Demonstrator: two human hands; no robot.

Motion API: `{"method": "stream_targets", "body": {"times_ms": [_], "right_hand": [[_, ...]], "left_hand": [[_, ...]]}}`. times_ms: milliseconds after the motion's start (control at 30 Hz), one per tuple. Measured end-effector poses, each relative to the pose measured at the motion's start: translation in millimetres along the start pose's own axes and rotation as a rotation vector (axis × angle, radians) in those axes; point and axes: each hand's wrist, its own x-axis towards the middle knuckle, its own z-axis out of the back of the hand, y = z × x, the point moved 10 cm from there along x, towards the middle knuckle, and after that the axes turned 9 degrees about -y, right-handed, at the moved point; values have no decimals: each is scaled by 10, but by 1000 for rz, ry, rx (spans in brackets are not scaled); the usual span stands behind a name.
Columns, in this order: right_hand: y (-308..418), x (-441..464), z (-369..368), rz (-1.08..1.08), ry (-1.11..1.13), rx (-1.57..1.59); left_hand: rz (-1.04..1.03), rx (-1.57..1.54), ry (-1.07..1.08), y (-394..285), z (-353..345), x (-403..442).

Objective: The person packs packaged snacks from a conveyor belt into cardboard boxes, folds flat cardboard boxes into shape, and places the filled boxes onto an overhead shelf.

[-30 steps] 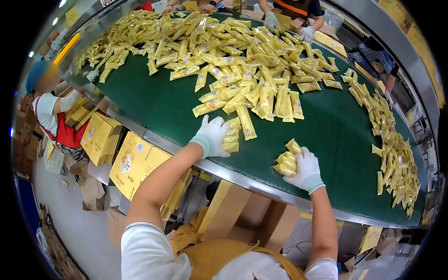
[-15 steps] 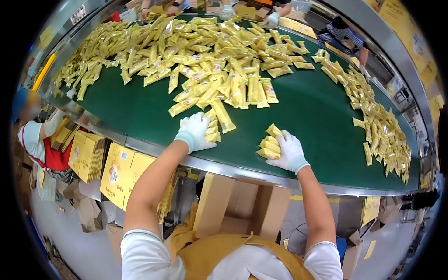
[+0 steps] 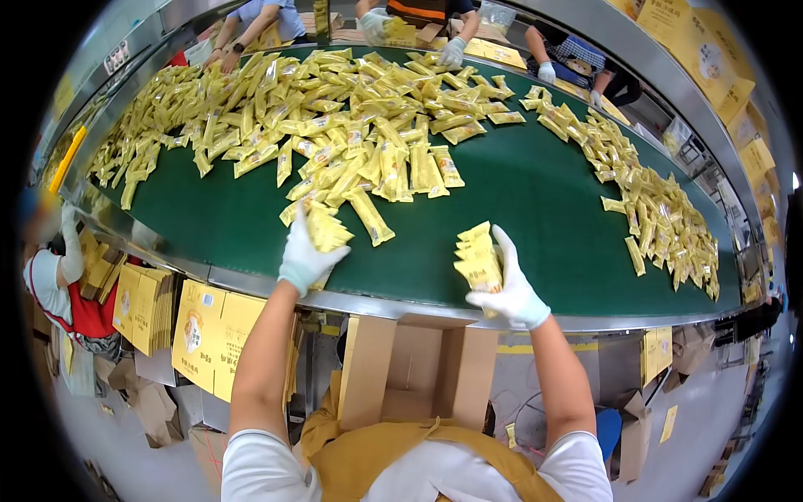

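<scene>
My left hand, in a white glove, is closed around a bunch of yellow snack packets at the near edge of the green belt. To the right, my gloved right hand grips a stack of yellow packets, fingers on one side and thumb below. A loose packet lies just right of my left hand. Beyond it spreads a large heap of the same packets. Below the belt edge, in front of my body, stands an open cardboard box with its flaps up.
Another heap of packets lies along the belt's right side. Folded yellow cartons stand at left under the metal edge. A co-worker in a red apron is at far left; other people's hands work across the belt.
Both hands have lifted and turned their packet bunches, so the packets now stand fanned in my grip. The whole view has shifted slightly; a co-worker's hand across the belt now holds something yellow.
</scene>
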Motion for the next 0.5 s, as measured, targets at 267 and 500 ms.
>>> {"method": "stream_targets", "body": {"times_ms": [267, 500], "right_hand": [[909, -948, -986, 406, 611, -1001], [-224, -1447, -2027, 70, 1125, -1092]], "left_hand": [[313, -1370, 460, -1271, 125, -1017], [119, -1179, 788, -1900, -308, -1431]]}}
